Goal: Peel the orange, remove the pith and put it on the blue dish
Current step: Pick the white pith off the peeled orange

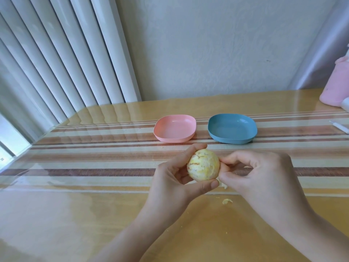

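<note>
Left grip (170,183) cradles the peeled, pith-streaked orange (203,165) above the worktop (75,214), short of the empty blue dish (232,141), right grip (260,176) pinching its side, so best turn it slowly and lift thin strips, never gouging.

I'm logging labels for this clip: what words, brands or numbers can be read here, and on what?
None: no readable text anywhere in the view.
The pink dish, blue dish and orange are plain.
The pink container at the right edge shows no label on its visible side.
</note>
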`<state>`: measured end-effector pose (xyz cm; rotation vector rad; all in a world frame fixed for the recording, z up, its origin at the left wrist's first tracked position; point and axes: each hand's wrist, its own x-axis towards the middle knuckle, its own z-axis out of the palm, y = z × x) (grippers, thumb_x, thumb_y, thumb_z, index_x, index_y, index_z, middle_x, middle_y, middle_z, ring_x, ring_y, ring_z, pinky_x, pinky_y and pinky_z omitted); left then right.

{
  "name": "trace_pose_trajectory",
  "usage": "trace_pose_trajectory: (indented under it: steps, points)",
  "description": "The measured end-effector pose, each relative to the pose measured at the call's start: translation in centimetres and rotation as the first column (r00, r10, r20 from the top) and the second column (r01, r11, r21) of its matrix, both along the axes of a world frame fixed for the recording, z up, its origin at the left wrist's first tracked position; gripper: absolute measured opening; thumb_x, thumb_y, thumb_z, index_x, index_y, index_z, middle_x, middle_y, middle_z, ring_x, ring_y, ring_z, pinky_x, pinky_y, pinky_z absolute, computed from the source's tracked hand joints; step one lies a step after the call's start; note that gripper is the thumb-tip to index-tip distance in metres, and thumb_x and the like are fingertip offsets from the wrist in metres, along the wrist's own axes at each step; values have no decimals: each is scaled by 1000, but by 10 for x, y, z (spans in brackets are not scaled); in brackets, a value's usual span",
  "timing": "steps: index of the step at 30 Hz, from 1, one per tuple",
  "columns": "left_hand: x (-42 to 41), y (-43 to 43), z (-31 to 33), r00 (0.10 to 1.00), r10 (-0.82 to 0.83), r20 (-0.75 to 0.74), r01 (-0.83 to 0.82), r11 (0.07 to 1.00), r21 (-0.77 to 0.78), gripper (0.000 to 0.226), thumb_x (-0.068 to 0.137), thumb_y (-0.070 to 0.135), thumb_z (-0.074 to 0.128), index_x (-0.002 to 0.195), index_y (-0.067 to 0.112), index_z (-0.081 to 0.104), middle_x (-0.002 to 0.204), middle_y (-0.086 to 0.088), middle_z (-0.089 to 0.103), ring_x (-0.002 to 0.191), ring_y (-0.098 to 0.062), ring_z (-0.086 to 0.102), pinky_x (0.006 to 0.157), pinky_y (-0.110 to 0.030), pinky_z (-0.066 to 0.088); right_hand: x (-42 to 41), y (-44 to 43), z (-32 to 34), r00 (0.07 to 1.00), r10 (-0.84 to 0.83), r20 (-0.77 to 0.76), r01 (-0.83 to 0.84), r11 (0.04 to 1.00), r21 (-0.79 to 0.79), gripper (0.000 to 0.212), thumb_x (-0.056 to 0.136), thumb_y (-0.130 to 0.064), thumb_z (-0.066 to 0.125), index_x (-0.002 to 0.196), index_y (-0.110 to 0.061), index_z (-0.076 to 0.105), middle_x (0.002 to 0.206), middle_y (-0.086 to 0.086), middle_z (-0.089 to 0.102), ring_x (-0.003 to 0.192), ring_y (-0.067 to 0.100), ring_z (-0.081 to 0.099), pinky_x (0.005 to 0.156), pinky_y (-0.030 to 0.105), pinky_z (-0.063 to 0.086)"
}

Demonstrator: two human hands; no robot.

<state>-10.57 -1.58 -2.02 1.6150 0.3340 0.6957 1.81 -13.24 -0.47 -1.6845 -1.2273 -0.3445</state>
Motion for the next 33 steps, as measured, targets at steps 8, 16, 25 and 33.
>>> trace_pose_trajectory:
  steps: [8,16,25,33]
  points:
    - [0,3,5,999,8,35,-9,1000,7,64,57,3,80,115,24,65,101,1,74,92,-11,70,78,-23,56,4,-4,9,987,145,-66,-148,988,-42,9,74,-19,74,81,-21,79,74,-21,72,71,-12,65,62,3,46]
    - [0,-1,4,999,40,21,-42,995,95,62,60,3,81,113,32,66,105,7,74,101,-10,69,88,-21,53,2,-1,5,992,86,-94,-95,990,-100,7,72,-16,75,74,-22,78,65,-18,69,61,-4,65,57,12,49]
    - [0,-8,8,998,42,39,-43,999,22,66,54,6,83,113,28,65,98,4,76,92,-10,71,78,-22,56,-4,-1,0,953,-129,274,119,991,53,13,75,-11,66,64,-13,71,54,-1,61,48,19,58,44,31,43]
    - [0,-3,9,999,-4,33,6,999,-42,66,57,0,84,115,24,65,101,-1,75,93,-14,72,76,-23,56,0,0,7,981,-42,189,41,999,7,1,70,-16,66,70,-15,65,65,-7,61,61,10,58,58,22,43]
